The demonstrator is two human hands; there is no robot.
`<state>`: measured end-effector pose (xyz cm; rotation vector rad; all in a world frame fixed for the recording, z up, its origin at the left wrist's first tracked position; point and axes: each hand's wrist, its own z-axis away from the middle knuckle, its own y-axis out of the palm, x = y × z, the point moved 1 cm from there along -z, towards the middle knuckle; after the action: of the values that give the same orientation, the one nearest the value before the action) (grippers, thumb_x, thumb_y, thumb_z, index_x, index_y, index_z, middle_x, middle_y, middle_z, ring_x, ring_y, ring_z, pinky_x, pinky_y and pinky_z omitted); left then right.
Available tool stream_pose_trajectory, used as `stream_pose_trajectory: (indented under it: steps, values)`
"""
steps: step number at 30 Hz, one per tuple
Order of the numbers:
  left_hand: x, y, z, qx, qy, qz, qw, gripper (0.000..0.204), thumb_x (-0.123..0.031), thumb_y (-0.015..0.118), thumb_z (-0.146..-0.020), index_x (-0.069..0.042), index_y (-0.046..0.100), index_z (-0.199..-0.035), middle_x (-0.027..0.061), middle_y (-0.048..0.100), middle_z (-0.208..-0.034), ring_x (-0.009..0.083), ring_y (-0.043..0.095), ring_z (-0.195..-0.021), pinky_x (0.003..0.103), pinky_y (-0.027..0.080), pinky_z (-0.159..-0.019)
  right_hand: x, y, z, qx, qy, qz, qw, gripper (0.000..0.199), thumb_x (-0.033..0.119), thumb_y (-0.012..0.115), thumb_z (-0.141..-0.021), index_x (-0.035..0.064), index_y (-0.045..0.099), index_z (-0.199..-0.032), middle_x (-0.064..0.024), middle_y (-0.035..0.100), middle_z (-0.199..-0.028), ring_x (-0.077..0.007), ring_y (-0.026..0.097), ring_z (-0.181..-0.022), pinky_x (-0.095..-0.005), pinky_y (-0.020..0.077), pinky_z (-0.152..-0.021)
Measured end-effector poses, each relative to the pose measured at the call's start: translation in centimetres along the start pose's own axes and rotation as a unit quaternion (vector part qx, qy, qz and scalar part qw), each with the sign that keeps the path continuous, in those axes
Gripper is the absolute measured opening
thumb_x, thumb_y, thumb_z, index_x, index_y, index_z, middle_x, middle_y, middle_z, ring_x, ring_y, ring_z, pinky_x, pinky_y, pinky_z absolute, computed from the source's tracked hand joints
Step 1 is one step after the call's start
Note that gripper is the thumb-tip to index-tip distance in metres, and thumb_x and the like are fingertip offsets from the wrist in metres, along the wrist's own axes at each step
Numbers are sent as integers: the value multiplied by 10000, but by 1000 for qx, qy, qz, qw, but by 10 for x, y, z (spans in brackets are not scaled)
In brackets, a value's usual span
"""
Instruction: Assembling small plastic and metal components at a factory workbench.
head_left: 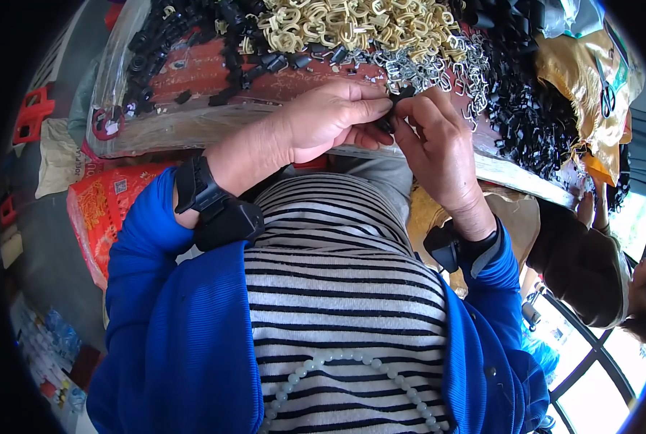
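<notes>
Black plastic clip (389,116) pinched between left hand (330,119), right hand (435,148), above table (214,119)

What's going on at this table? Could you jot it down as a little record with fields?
Setting: a table covered with heaps of small clips
Left hand: pinches a small black piece with its fingertips
Right hand: pinches the same piece from the other side
Piles: black clips at left, pale gold clips in the middle, silver clips beside them, more black clips at right
Wrists: black band on each
Nearby: another person at lower right
</notes>
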<state>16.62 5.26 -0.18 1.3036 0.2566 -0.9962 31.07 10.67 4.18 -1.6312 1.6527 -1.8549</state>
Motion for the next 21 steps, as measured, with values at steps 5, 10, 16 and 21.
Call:
stream_pose_trajectory:
  steps: [5, 10, 16, 21]
  values:
    - [4, 5, 2, -12, -18, -21, 1000, 277, -192, 427, -850, -10, 454, -1057, 51, 536, -919, 129, 549, -795, 229, 451, -687, 1, 0, 2, 17, 3, -12, 1000, 74, -18, 567, -679, 5, 532, -739, -56, 471, -673, -135, 486, -539, -248, 388, -471]
    - [2, 9, 3, 17, -27, -9, 999, 288, -189, 435, -846, -10, 448, -1071, 59, 536, -925, 146, 550, -813, 241, 454, -710, 3, -3, 5, 15, 34, -33, 999, 84, -30, 586, -657, -3, 547, -727, -49, 477, -659, -110, 477, -540, -226, 376, -468]
    - [2, -1, 1, 26, -50, 33, 998, 293, -179, 438, -843, -12, 440, -1084, 78, 537, -945, 164, 551, -833, 255, 456, -732, -2, -4, 4, 13, 41, -125, 991, 150, -29, 611, -646, 12, 578, -786, -32, 478, -649, -100, 474, -565, -200, 379, -513]
    - [0, -4, 1, 58, -46, 68, 995, 288, -169, 447, -837, -14, 439, -1080, 84, 540, -951, 169, 551, -838, 267, 457, -737, -17, -11, 10, 5, -41, -119, 992, 170, 26, 631, -654, 28, 590, -818, -45, 497, -725, -131, 490, -647, -222, 393, -566]
